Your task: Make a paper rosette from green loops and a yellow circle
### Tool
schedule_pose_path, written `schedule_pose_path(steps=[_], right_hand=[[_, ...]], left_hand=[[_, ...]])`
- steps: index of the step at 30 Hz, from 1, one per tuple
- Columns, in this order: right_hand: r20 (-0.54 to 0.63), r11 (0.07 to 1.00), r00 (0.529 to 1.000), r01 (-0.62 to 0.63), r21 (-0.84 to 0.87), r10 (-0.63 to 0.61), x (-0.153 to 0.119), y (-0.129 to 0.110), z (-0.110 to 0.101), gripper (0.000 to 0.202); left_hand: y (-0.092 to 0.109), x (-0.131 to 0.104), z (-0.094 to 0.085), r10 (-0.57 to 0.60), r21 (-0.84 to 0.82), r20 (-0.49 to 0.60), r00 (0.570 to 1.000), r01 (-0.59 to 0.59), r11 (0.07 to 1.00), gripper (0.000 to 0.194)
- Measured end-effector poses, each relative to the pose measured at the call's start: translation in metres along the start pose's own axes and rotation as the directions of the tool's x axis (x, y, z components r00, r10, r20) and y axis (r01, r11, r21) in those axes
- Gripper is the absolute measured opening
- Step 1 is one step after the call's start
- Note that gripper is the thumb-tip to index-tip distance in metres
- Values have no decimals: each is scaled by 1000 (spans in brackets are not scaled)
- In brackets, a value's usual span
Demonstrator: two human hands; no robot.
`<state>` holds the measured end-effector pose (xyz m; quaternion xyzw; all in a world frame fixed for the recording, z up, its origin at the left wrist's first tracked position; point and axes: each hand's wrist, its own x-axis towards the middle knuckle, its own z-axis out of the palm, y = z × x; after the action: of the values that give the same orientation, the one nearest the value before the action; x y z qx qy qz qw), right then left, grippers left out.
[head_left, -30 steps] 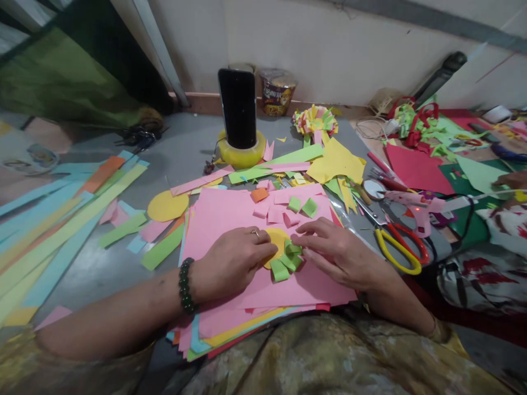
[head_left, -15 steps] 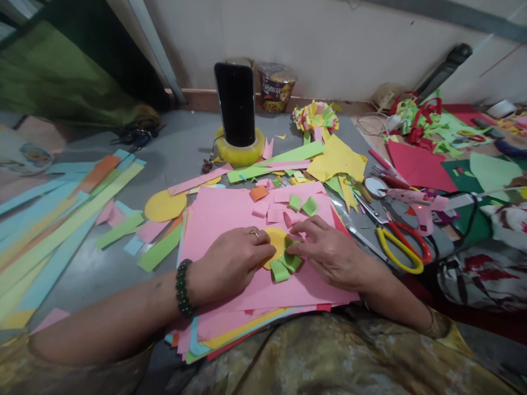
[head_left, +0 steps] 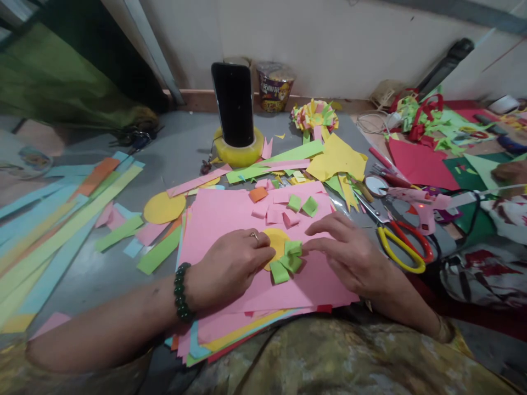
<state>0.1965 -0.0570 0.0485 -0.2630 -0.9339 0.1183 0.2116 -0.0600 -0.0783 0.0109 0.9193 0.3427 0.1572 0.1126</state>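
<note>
My left hand has its fingers closed at the left edge of a yellow paper disc, holding it against the pink sheets. Several looped green paper strips sit on the disc's right side and lower edge. Just right of these loops is my right hand, its fingers spread and nothing between them. Above the disc lie small pink paper loops, two green loops and an orange one.
A phone leans upright in a yellow tape roll. Scissors and a pink glue gun lie to the right. Cut paper strips spread leftward. A co-worker's hand shows at the far right edge.
My right hand has let go of the green loop, drawn back to the right and spread its fingers. The left hand stays on the disc. A co-worker's hand has moved further into view.
</note>
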Motion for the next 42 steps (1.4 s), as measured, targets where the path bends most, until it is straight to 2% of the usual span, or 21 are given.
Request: schedule_pose_path(steps=[4,12,16,22,26,31,34,42], right_hand=[[-60,999,998,-10,-40,8,-4,4,-4,33],[32,987,996,88,-136,-85,5,8,23,36],[63,986,992,117,-121,-110,4,10,27,35],[39,997,999,29,-69,-26,1,8,19,36],[22,999,999,-34,-35,34,2,7,17,28],[88,984,982,-170,53,165,1,10,20,17],[112,980,980,-178,93,167,-1,12,24,18],[58,964,985,-168,205,160,1,10,26,11]], left_hand=[[0,0,0,-2,-11,-14,1000,2,1000,25],[1,1,-2,11,13,-23,1000,-10,1000,29],[1,1,-3,10,3,-24,1000,-10,1000,28],[0,0,-2,-3,7,4,1000,2,1000,30],[0,0,-2,-2,13,9,1000,2,1000,31],[1,0,-2,-20,20,49,999,19,1000,31],[1,0,-2,-23,17,57,998,22,1000,30],[1,0,-3,-24,25,51,998,23,999,30]])
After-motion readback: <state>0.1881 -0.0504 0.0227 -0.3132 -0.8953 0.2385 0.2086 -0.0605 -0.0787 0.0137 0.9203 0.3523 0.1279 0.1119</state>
